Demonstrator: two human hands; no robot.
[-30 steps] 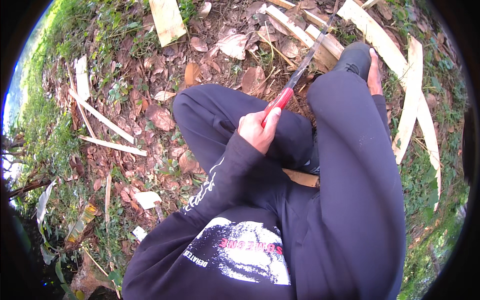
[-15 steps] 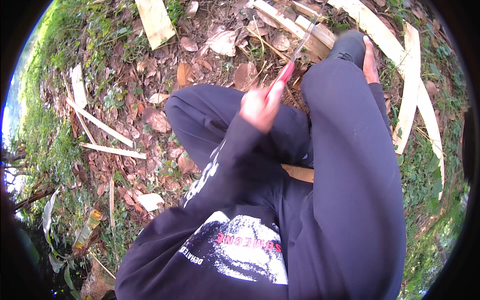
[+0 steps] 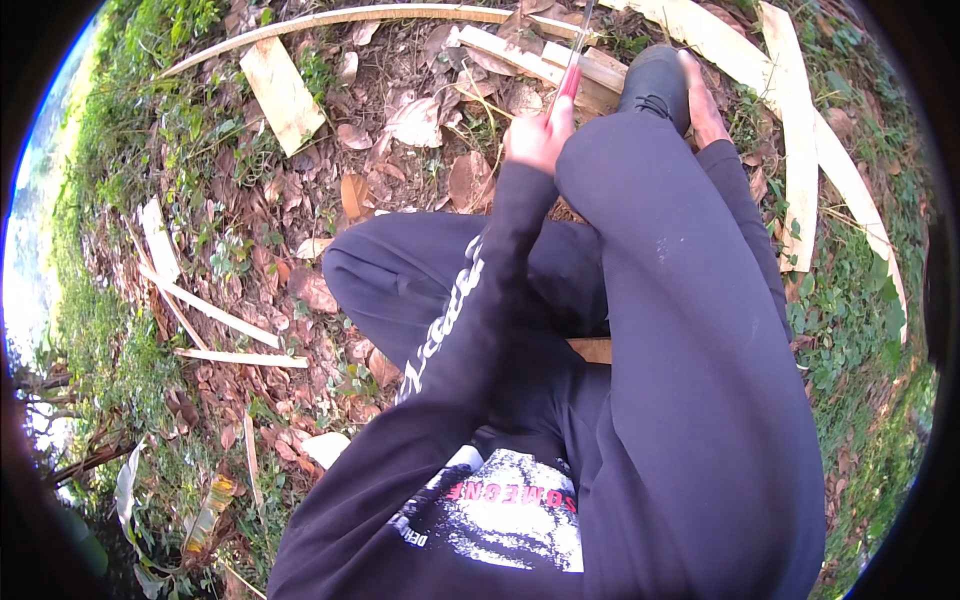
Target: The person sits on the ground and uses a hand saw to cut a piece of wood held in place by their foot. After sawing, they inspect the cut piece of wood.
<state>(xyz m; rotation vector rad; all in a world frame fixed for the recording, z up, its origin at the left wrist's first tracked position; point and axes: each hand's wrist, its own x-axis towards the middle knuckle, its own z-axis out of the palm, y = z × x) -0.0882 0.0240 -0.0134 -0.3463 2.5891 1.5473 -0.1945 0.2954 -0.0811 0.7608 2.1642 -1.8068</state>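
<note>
My left hand (image 3: 538,138) is closed round the red handle of a tool (image 3: 568,82) with a long, thin metal blade. The blade points away from me, above some split wood strips (image 3: 507,50) on the ground. My raised right knee is close to this hand. Beyond that knee, my dark right shoe (image 3: 652,88) stands by the near ends of the strips. My right hand (image 3: 704,108) reaches round the outside of the leg and lies against the shoe's outer side. Its fingertips are hidden behind the shoe, so its grip does not show.
Long pale wood strips (image 3: 797,140) lie on the right, one curving into the grass. A thin curved strip (image 3: 350,17) crosses the far side. A short flat board (image 3: 283,97) and several thin slats (image 3: 215,308) lie left among dry leaves. A wood piece (image 3: 592,350) shows under my legs.
My left hand has moved forward, away from my body, carrying the red-handled tool toward the wood strips. My right hand stays beside the shoe. The view has shifted, showing more of the far ground.
</note>
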